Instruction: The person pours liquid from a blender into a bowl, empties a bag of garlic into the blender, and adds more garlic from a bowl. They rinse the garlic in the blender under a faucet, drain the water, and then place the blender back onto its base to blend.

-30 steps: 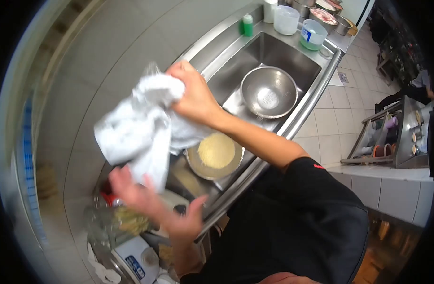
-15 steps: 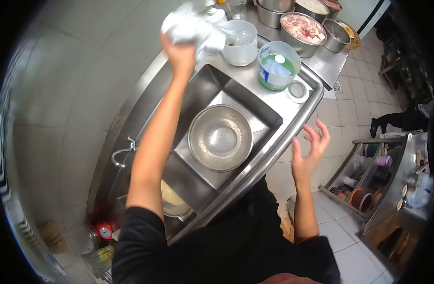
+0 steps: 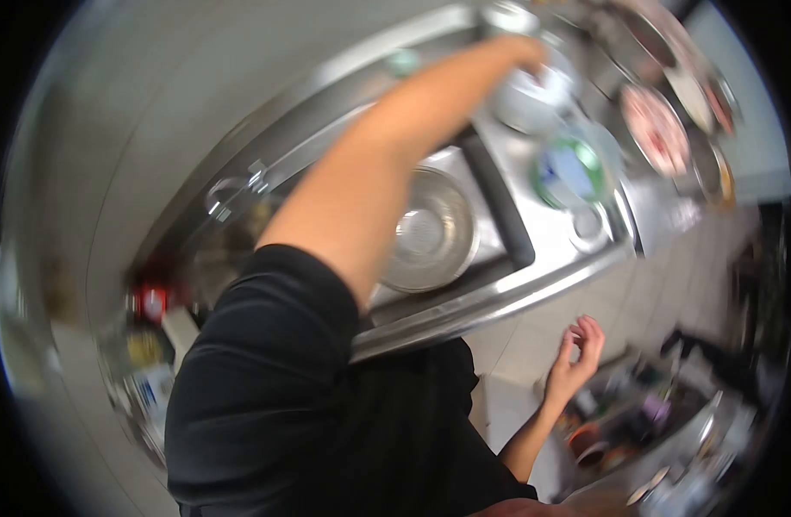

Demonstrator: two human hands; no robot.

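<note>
- Left grip (image 3: 523, 52): at the end of my outstretched arm, over the far end of the sink (image 3: 499, 297). It is too blurred for me to tell whether it is pressed together or spread.
- White cloth: a second ago I held it in both grips over the near basin, and half a second ago it was bunched in my left grip alone at the far end. Now I cannot pick it out. A pale smear just under that grip may be the cloth or the white jug (image 3: 526, 96).
- Right grip (image 3: 576, 349): empty, fingers loosely curled inward, out over the floor and well apart from the sink's front rim. Half a second ago it was spread, with fingers pointing up.
- Metal bowl (image 3: 425, 233): in the basin, in the same place as before, untouched.
- Green-and-white tub (image 3: 572, 168): on the table (image 3: 662, 215) just beside the sink's far corner, near my left grip.
- Bowl of meat (image 3: 658, 129): further along the table, apart from both grips.
- Reading: the cloth has gone from two grips to one and travelled the length of the sink. I judge it is being set down or hung at the far end.
</note>
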